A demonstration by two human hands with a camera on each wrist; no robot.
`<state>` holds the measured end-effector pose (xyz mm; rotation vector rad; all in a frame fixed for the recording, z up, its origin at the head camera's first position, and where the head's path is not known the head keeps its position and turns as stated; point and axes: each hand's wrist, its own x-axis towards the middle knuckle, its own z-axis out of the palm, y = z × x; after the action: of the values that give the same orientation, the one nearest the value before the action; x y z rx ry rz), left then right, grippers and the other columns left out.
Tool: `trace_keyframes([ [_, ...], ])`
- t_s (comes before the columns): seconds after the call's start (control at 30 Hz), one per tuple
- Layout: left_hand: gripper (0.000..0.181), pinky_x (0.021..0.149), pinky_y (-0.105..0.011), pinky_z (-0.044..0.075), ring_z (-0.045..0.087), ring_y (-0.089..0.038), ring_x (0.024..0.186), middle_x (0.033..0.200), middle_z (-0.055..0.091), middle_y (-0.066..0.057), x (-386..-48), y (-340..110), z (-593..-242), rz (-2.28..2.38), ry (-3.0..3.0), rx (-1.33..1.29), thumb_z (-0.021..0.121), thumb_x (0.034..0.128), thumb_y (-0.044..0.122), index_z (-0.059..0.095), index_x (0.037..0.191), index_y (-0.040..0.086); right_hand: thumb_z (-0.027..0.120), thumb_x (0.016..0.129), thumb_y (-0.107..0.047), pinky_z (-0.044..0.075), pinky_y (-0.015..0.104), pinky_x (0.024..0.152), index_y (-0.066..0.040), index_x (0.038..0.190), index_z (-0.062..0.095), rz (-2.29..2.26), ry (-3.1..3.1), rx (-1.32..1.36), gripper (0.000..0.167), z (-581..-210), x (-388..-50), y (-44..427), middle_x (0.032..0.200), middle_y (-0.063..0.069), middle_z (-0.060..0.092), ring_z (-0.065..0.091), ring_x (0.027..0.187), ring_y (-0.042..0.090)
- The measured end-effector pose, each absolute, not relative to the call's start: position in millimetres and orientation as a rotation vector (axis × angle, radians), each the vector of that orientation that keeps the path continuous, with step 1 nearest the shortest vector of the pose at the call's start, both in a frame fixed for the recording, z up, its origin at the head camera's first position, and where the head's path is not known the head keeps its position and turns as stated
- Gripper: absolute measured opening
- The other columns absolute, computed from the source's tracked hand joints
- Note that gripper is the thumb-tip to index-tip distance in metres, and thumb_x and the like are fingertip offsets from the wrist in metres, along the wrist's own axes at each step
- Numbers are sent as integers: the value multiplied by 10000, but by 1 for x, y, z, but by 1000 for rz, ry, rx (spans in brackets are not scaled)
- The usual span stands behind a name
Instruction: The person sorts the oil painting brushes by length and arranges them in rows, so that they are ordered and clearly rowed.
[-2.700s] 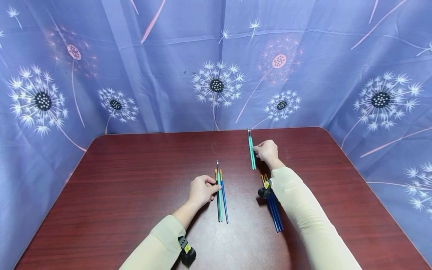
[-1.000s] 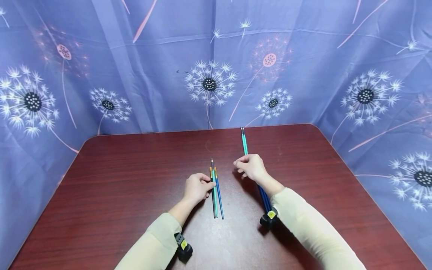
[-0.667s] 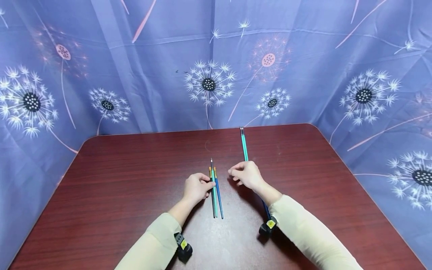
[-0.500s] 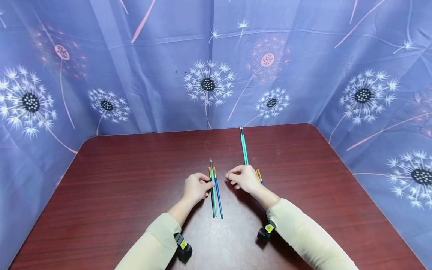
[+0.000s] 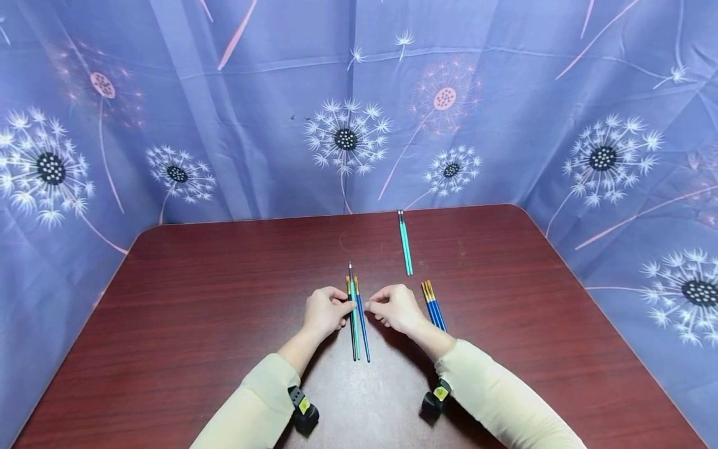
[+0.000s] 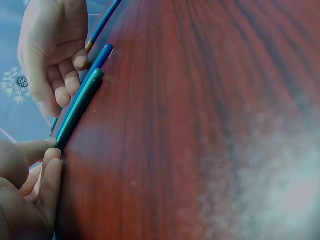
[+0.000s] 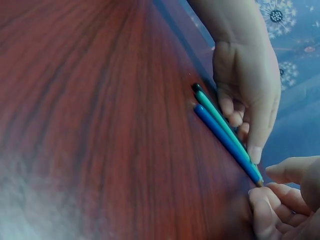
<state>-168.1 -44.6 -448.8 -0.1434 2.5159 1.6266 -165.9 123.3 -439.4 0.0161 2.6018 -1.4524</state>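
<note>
While both forearms reach in from the near edge, their pale sleeves, left sleeve [image 5: 247, 402] and right sleeve [image 5: 499, 393], fill much of the near part of the view. Under each cuff sits a small black device with a yellow mark, the left device [image 5: 305, 419] and the right device [image 5: 433, 404].

Beyond them, the left hand [image 5: 327, 313] pinches the green brush [image 5: 356, 337] with its thumb, and the black brush [image 5: 353, 340] lies close along it. This thumb covers a part of both handles. At their right side is the blue brush [image 5: 364, 333], a little slanted. The right hand [image 5: 398, 308] is just beside it, released, with fingers loosely bent.

To the right, some blue-handled brushes [image 5: 434, 305] lie together; the right forearm stands in the way and hides their lower ends, so I cannot count them surely. Farther, two green brushes [image 5: 405, 249] lie side by side, their tips at the back edge.

All lies on a red-brown wood-grained table [image 5: 224, 268], shiny in its near middle. Behind and at both sides hangs a blue-violet curtain [image 5: 252, 125], printed with white and pink dandelions.
</note>
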Motion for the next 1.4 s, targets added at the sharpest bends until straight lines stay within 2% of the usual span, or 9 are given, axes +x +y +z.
trace_keyframes([
  [0.23, 215, 405, -230, 485, 533, -86, 405, 662, 605, -35, -169, -45, -449, 1650, 2496, -148, 751, 782, 124, 647, 916, -8, 723, 799, -153, 475, 220, 431, -49, 803, 724, -1310, 2760, -103, 104, -440, -163, 116, 586, 9, 654, 561, 459, 63],
  [0.33, 210, 406, -229, 488, 534, -86, 405, 659, 604, -33, -170, -46, -449, 1654, 2491, -148, 748, 783, 119, 648, 916, -9, 734, 789, -183, 470, 211, 474, -73, 782, 727, -1240, 2811, -108, 111, -440, -161, 112, 563, -16, 642, 556, 474, 51],
  [0.6, 197, 392, -214, 465, 521, -80, 395, 635, 593, -21, -171, -46, -447, 1668, 2489, -143, 742, 780, 116, 647, 905, -4, 736, 765, -240, 511, 252, 597, -108, 794, 719, -1018, 2965, -133, 136, -437, -159, 104, 677, -45, 680, 601, 622, 61],
  [1.0, 178, 391, -203, 457, 514, -63, 384, 622, 603, -13, -176, -45, -449, 1617, 2547, -110, 736, 791, 123, 653, 900, 10, 672, 719, -210, 514, 343, 575, -151, 751, 703, -852, 3103, -88, 74, -438, -162, 108, 673, -54, 671, 644, 669, 177],
  [1.4, 141, 389, -211, 465, 535, -84, 394, 636, 606, -26, -167, -45, -451, 1625, 2550, -98, 719, 793, 94, 641, 877, 12, 656, 717, -167, 492, 257, 546, -134, 712, 715, -1071, 3030, -57, 68, -438, -159, 116, 651, -43, 677, 566, 565, 63],
])
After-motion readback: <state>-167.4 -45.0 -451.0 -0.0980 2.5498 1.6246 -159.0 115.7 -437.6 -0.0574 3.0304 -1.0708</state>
